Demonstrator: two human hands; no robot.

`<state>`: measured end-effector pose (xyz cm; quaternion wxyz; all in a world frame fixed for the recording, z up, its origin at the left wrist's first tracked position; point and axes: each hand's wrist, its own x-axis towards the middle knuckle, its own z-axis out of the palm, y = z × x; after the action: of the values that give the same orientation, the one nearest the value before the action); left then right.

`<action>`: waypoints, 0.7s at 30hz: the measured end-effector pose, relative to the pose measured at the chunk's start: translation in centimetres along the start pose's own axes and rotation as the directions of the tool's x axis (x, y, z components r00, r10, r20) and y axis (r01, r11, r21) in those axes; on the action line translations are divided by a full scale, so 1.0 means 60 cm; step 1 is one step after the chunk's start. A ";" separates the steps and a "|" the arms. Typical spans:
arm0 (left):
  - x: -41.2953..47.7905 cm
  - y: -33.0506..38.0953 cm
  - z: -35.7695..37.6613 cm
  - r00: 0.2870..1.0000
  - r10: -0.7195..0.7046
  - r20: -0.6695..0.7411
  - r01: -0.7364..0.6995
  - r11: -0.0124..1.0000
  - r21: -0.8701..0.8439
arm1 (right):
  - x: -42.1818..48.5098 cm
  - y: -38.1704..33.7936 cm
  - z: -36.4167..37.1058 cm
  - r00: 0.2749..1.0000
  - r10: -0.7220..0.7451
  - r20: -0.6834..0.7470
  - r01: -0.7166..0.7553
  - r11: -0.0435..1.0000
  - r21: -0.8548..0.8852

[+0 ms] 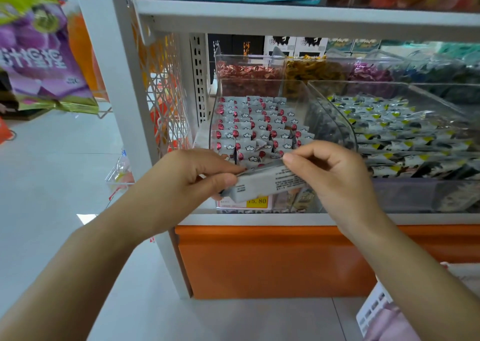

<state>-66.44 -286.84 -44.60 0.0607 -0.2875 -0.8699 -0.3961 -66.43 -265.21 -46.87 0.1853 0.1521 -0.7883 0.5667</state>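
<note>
Packet point(267, 183) pinched between left hand point(192, 177) and right hand point(330, 169).

Pale-grey packet point(267, 184), oblong, sealed, fine black print facing up. Tilted, right end higher. Pinched at left end by left hand point(181, 177), at upper right edge by right hand point(335, 169). Hangs just before bin point(324, 112), partly covering price tag point(257, 201).
</note>
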 end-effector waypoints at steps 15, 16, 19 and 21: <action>-0.001 -0.006 0.001 0.991 -0.090 -0.095 0.083 0.994 -0.072 | 0.000 0.001 -0.002 1.000 0.009 0.017 -0.010 0.999 0.048; -0.001 -0.005 0.004 0.991 -0.092 -0.100 0.087 0.995 -0.051 | 0.000 0.001 -0.002 1.000 -0.003 0.021 0.003 0.999 0.032; 0.001 -0.002 0.014 0.984 -0.132 -0.120 0.130 0.991 -0.024 | -0.001 0.001 -0.002 0.999 -0.032 0.033 0.032 0.999 0.009; 0.005 -0.002 0.017 0.974 -0.181 -0.136 0.177 0.983 -0.042 | -0.001 0.000 -0.002 0.998 -0.041 0.051 0.040 0.999 0.012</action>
<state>-66.62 -286.02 -45.29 0.0809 -0.1804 -0.8801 -0.4318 -66.35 -265.12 -46.89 0.1757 0.1835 -0.7863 0.5632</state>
